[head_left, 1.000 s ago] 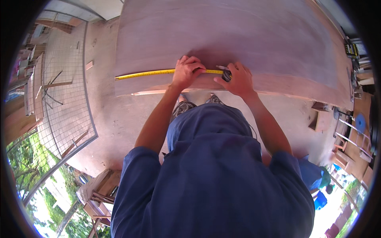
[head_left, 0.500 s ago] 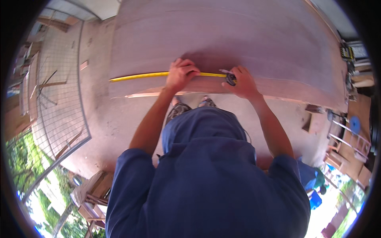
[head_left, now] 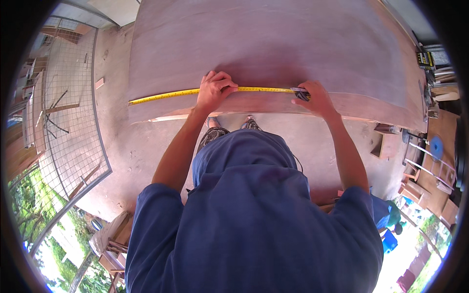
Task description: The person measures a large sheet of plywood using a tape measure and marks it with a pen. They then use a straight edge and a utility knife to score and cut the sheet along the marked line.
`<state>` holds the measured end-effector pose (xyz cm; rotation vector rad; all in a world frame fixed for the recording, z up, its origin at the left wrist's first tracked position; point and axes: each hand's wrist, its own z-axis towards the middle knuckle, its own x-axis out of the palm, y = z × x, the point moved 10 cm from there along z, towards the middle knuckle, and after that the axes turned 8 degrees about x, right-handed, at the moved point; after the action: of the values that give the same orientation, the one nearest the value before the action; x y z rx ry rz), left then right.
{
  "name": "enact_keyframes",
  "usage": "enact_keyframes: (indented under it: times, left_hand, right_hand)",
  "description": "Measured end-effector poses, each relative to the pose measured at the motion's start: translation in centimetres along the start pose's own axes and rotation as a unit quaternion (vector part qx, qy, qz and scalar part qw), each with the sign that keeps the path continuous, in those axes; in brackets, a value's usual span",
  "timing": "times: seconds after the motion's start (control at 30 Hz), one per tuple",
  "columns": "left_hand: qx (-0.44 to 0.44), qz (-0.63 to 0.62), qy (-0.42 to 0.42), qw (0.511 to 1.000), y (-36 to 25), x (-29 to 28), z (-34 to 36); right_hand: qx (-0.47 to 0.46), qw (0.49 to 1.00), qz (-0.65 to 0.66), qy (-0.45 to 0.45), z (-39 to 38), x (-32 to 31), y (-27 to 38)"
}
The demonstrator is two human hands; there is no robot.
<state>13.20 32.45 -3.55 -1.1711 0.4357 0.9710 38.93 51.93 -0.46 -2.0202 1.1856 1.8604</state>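
Note:
A yellow tape measure blade [head_left: 166, 96] runs across a large brownish board [head_left: 273, 39], along the edge nearest me. The blade's tip reaches the board's left side. My left hand [head_left: 214, 93] pinches the blade partway along, thumb and fingertips together on it. To the right, my right hand [head_left: 316, 99] is closed around the dark tape measure case [head_left: 302, 94], where the blade comes out. A slim greyish item shows at the case beside my fingers, too small to name. My palm hides part of the case.
A wire mesh panel [head_left: 73, 112] stands at the left, with wood pieces beyond it. At the right are a small wooden box [head_left: 385, 142], a metal frame [head_left: 430, 163] and stacked boards. Another person [head_left: 388, 215] is at the lower right. My feet are on the concrete floor [head_left: 146, 151].
The right hand has moved right with the tape case, and more blade lies between my hands. My left hand still pinches the blade; the whole view has shifted slightly.

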Motion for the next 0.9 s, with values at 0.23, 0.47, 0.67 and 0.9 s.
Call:
enact_keyframes:
  times: [0.23,0.47,0.67,0.9]
  left_hand:
    - [0.012,-0.007,-0.007,1.0,-0.2,-0.3,0.1]
    - [0.006,-0.02,-0.021,1.0,0.2,-0.1,-0.2]
    - [-0.041,0.01,0.055,0.998,0.5,0.7,-0.3]
    - [-0.193,0.234,-0.245,0.921,4.6,-17.5,-10.2]
  right_hand:
    - [0.059,0.998,-0.012,-0.01,0.3,0.8,-0.6]
    - [-0.029,0.986,0.016,-0.162,-0.9,-0.3,6.3]
    - [-0.121,0.984,0.087,-0.101,4.3,5.9,13.3]
    - [-0.101,0.988,0.092,-0.075,4.9,6.9,13.6]
